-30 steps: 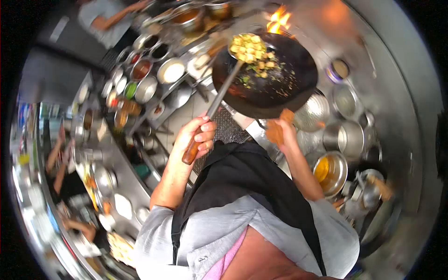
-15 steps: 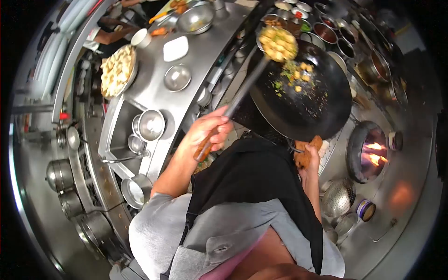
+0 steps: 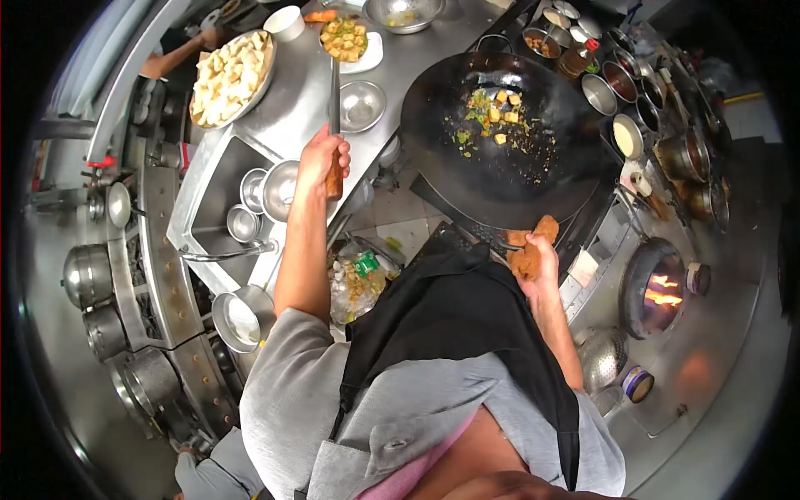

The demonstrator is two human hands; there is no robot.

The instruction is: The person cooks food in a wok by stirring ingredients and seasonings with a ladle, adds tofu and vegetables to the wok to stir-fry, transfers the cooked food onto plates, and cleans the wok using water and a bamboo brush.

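Observation:
My left hand (image 3: 323, 160) is closed around the wooden handle of a long ladle (image 3: 336, 104). The ladle's bowl is heaped with sauced tan cubes (image 3: 344, 40) and held over a white plate (image 3: 371, 57) on the steel counter. With my right hand (image 3: 542, 265) I grip a brown cloth (image 3: 546, 227) folded at the near rim of a large black wok (image 3: 446, 179); the cloth hides the wok's handle. A few cubes (image 3: 504, 108), green bits and dark specks lie in the wok. An empty metal bowl (image 3: 361, 107) sits just beyond my left fist.
A burner flame (image 3: 662, 292) burns at right. Sauce pots (image 3: 598, 93) and a red-capped bottle (image 3: 577, 58) line the far right. A dish of pale pieces (image 3: 233, 79) stands by the sink (image 3: 221, 187). Another person's arm (image 3: 179, 60) reaches in at upper left; another person (image 3: 221, 467) is at lower left.
My left hand has carried the loaded ladle leftward from above the wok to over the white plate. The wok appears more level and slightly further left, with my right hand still at its cloth.

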